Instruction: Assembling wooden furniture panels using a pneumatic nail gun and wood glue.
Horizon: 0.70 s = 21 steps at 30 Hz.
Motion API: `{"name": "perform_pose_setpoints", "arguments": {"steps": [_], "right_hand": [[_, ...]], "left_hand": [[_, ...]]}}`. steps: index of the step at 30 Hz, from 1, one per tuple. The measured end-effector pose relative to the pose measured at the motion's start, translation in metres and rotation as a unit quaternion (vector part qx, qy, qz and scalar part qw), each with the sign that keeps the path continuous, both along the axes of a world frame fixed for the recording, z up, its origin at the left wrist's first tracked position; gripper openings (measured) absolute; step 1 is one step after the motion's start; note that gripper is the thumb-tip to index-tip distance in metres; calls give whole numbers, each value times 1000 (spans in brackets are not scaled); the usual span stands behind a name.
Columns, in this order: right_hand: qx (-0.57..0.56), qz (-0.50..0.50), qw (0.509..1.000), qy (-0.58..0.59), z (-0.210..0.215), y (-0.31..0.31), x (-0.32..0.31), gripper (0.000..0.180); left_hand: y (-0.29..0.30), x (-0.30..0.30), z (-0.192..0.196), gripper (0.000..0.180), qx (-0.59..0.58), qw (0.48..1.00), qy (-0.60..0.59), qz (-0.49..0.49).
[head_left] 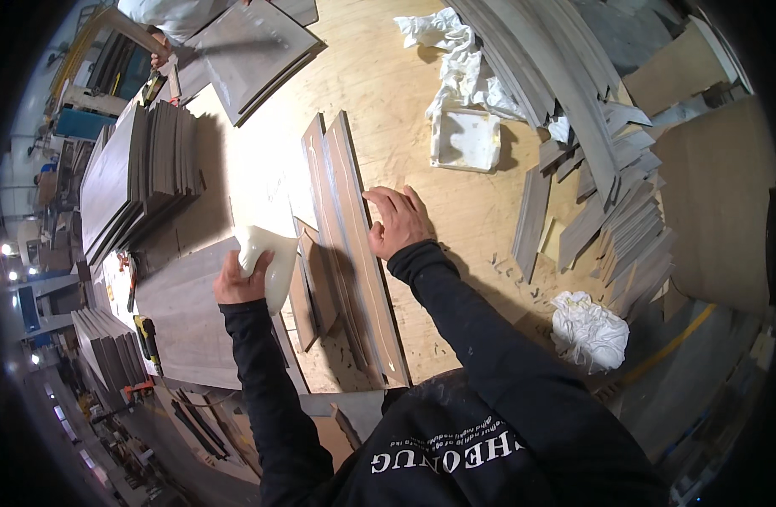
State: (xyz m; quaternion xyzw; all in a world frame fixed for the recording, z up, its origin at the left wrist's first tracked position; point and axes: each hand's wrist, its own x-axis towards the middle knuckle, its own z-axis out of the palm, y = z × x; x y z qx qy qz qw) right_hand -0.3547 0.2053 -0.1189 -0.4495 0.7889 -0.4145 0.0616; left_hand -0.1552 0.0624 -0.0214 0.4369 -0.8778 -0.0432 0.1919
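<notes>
In my left hand (242, 280) is a milky white squeeze bottle (280, 269), held with thumb and fingers wrapped round its body. Two long, narrow wood strips lie side by side in front of me. A thin pale line of what looks like glue runs along the right strip (352, 198) and another along the left strip (324, 186). My right hand (402, 224) is open, its fingers spread and fingertips at the right strip's outer edge. Beside the strips, close to the bottle, are shorter wood pieces (318, 283).
Stacked grey-brown panels (143, 173) stand at left, above a wide flat panel (185, 317). A white square tub (465, 140), crumpled white cloth (460, 63) and scattered offcuts (624, 228) occupy the right. A drill (147, 340) sits at the left edge. Another person's hand (160, 49) shows far left.
</notes>
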Motion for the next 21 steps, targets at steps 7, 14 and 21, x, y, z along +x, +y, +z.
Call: {"name": "perform_pose_setpoints", "arguments": {"steps": [7, 14, 21], "right_hand": [[-14, -5, 1000, -9, -4, -2, 1, 48], [-6, -1, 1000, -12, -6, -1, 0, 46], [-4, -4, 1000, -4, -7, -2, 2, 46]], "left_hand": [[37, 22, 14, 35, 22, 1000, -18, 14], [80, 47, 18, 34, 40, 998, -45, 22], [109, 69, 8, 34, 91, 994, -34, 44]]}}
